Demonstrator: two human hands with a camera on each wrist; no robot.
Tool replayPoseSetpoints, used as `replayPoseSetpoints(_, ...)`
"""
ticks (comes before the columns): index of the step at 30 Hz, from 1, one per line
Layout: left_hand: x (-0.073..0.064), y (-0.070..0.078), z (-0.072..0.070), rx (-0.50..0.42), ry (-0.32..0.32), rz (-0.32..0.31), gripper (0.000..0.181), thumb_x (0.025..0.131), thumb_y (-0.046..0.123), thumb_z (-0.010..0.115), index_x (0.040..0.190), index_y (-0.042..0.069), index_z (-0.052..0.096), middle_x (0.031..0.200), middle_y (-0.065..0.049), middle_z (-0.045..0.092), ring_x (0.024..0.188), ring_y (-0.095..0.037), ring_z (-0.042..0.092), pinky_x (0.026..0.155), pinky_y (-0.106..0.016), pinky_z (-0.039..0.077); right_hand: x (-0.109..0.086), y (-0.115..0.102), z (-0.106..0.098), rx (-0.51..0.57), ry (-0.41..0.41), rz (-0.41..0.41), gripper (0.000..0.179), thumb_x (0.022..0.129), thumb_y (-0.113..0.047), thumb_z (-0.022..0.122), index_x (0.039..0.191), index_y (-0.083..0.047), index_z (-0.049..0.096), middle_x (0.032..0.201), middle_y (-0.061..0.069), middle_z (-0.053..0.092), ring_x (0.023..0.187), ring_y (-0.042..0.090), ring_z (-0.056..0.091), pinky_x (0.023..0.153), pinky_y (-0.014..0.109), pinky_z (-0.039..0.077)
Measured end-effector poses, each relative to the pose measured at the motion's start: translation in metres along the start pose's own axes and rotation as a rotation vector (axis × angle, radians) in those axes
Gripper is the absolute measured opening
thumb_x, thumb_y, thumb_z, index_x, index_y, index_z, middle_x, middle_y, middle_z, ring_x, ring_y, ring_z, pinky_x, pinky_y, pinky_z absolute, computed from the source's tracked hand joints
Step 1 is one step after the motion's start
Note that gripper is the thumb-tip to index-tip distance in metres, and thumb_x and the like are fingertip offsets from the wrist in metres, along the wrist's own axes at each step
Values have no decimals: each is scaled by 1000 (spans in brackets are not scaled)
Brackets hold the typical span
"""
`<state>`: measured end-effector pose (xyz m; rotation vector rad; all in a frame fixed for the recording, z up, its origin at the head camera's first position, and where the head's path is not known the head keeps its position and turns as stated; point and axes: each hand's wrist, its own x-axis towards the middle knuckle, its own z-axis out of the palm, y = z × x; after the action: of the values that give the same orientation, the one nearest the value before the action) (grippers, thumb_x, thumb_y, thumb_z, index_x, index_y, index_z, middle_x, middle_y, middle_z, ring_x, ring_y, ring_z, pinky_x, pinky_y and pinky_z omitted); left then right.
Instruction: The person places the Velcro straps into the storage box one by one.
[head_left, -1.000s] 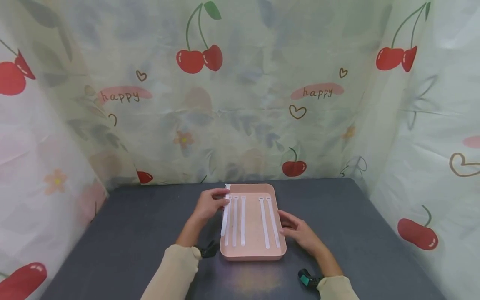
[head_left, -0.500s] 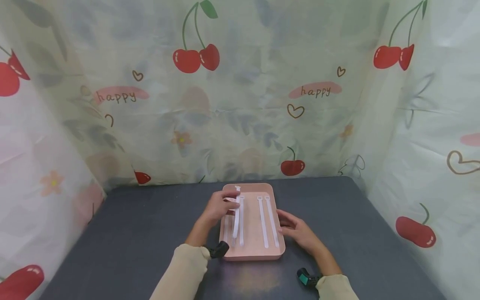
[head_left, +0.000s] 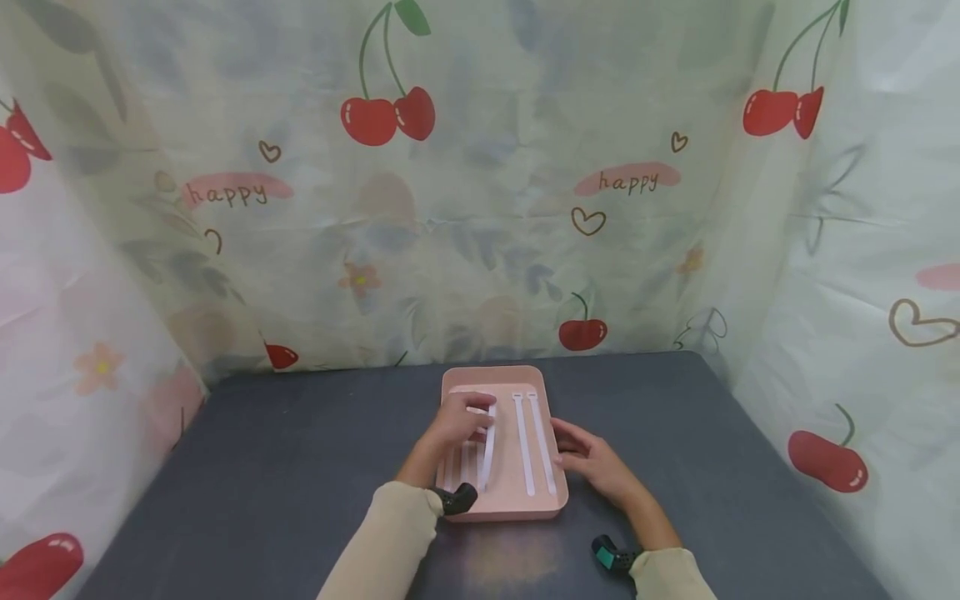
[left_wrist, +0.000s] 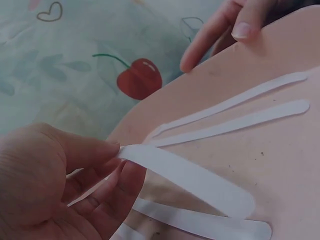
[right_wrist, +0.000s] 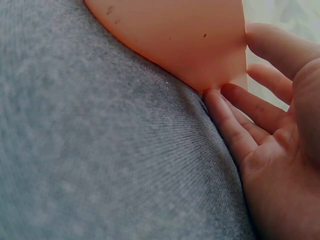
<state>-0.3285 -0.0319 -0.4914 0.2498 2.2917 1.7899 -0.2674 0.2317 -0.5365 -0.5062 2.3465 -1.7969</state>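
My left hand [head_left: 459,421] is over the left half of a shallow pink tray [head_left: 506,507]. It pinches one white flat strap [left_wrist: 195,182] between thumb and fingers; the strap's rounded tail slants down over the tray in the left wrist view. Below it lies another white strap [left_wrist: 210,224], and more lie to the left, partly covered by the hand. Two straps with slotted heads, a left one [head_left: 523,442] and a right one [head_left: 542,442], lie side by side in the right half. My right hand [head_left: 600,468] rests against the tray's right side, thumb and fingertips touching its wall.
The tray stands on a dark grey table [head_left: 315,450]. A cherry-printed curtain [head_left: 465,183] hangs behind the table and along both sides. Dark bands with camera units, a left one [head_left: 457,498] and a right one [head_left: 613,557], sit on the wrists.
My left hand has carried the strap rightward from the tray's left rim to beside the bare strip in the middle, and lowered it. The right hand stays at the tray's side.
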Motion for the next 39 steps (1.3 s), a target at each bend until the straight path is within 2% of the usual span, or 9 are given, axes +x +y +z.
replayPoseSetpoints(6,-1,3,8,33,11,-16,41,83,-10,65,123,-5,63,109,-16,61,71,-15,62,61,-33,57,0,-1,0,-8,8,7,64,92,-19,68,148,-6,39,144,17,46,122,33,52,97,37,46)
replayPoseSetpoints(15,3,2,17,118,-9,14,40,77,-14,66,117,-7,65,93,-13,59,49,-12,57,51,-29,54,1,-3,2,-9,18,39,63,92,-19,68,148,-10,40,144,13,47,121,30,53,96,37,47)
replayPoseSetpoints(21,3,3,23,193,-2,4,36,77,-14,67,112,-7,67,91,-14,57,46,-12,56,48,-27,52,1,-2,2,-9,19,39,64,92,-20,68,148,-9,40,144,13,47,121,30,53,96,37,47)
replayPoseSetpoints(29,5,0,30,247,62,-41,31,77,-13,70,107,-5,68,79,-9,54,43,-12,56,45,-26,50,0,-1,0,-11,0,4,64,93,-19,67,148,-7,39,145,17,45,122,33,52,97,40,46)
replayPoseSetpoints(35,6,0,34,349,67,-34,30,77,-13,68,105,-3,68,72,-8,56,42,-16,58,42,-24,46,-1,-5,0,1,-6,4,62,94,-13,64,149,-3,36,147,20,42,124,37,50,99,46,44)
replayPoseSetpoints(39,4,2,37,407,62,-19,32,74,-14,67,105,-2,69,71,-8,56,42,-17,59,41,-23,43,-5,-17,1,12,-13,6,62,94,-8,62,149,2,34,146,23,41,124,40,49,98,44,45)
